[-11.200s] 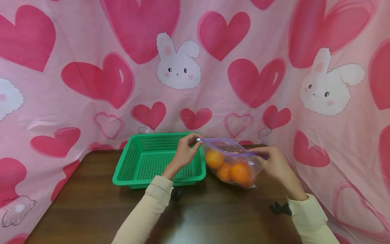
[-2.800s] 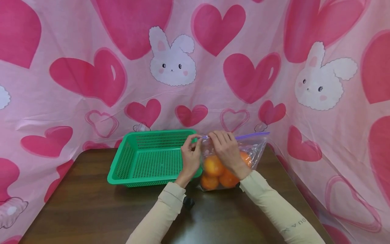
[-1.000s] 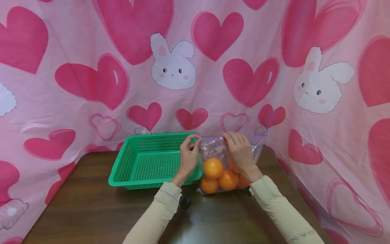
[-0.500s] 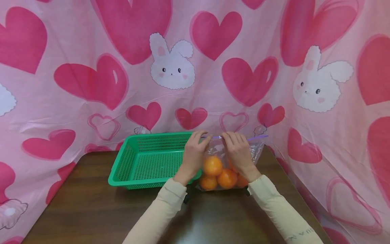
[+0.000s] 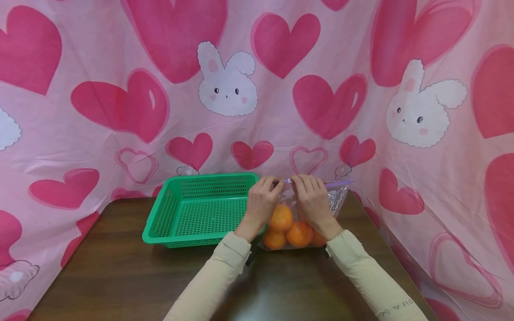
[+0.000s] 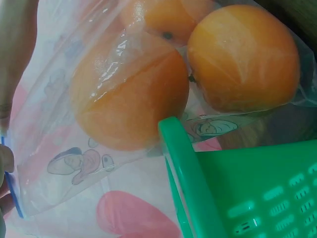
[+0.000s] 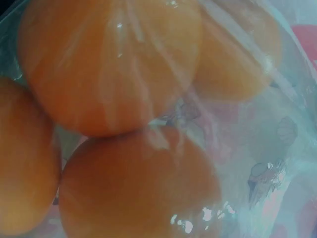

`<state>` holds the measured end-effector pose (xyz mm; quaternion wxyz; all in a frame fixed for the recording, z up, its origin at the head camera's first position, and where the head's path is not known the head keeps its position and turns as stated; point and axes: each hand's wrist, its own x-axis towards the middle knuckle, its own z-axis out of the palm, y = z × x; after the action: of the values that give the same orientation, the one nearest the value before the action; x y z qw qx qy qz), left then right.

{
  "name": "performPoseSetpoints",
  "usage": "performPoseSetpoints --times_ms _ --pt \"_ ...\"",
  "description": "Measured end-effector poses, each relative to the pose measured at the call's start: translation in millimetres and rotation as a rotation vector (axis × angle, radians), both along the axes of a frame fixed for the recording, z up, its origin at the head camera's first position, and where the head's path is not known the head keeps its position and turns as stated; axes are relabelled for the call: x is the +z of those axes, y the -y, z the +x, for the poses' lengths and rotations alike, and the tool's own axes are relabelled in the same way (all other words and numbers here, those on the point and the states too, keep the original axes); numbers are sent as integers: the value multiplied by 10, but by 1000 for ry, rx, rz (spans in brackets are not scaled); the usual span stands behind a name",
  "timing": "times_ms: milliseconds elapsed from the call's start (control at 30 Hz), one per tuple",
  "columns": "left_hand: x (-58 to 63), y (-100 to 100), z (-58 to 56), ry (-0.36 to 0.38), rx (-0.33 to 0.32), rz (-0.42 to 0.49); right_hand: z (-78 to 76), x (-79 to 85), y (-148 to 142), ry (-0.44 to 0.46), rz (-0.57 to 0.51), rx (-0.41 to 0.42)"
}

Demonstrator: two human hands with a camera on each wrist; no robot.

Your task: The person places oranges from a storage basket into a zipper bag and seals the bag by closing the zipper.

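Observation:
A clear plastic zip bag [image 5: 339, 196] with a purple strip along its top stands upright, several oranges [image 5: 299, 234] inside. My left hand [image 5: 261, 203] pinches the strip toward its left part. Close beside it, my right hand [image 5: 313, 200] pinches the strip near the middle. A small white slider [image 5: 288, 181] shows between the two hands. In the left wrist view, fingers [image 6: 6, 158] hold the strip at the left edge, and oranges [image 6: 242, 59] press against the printed plastic. Oranges [image 7: 138, 183] under creased plastic fill most of the right wrist view; the right fingers are hidden there.
A green perforated basket [image 5: 150, 238] stands left of the bag on the dark wooden table [image 5: 120, 281], its right rim right at the bag. Behind hangs a pink cloth [image 5: 277, 125] printed with hearts and rabbits.
The bag's mouth, parted earlier with a hand at each end, now lies together in a line. My right hand came left to mid-strip; lately my left hand slid right from the bag's corner.

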<state>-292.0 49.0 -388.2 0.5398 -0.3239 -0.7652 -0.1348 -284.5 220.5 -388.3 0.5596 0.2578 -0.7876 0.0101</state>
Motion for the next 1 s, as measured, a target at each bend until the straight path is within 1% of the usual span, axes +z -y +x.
performPoseSetpoints --times_ms 300,533,733,833,1000 --pt "27 -7 1 -46 7 -2 -37 -17 -69 -34 -12 7" --pt "55 13 7 -18 -10 13 -55 -31 -118 -67 -18 11" --pt "77 35 18 -6 -24 11 -56 -32 -186 -58 -39 8" --pt "76 35 25 -4 -19 14 -47 -37 -205 -48 -58 12" --pt "109 -20 46 36 11 19 -36 -34 -219 -34 -85 31"
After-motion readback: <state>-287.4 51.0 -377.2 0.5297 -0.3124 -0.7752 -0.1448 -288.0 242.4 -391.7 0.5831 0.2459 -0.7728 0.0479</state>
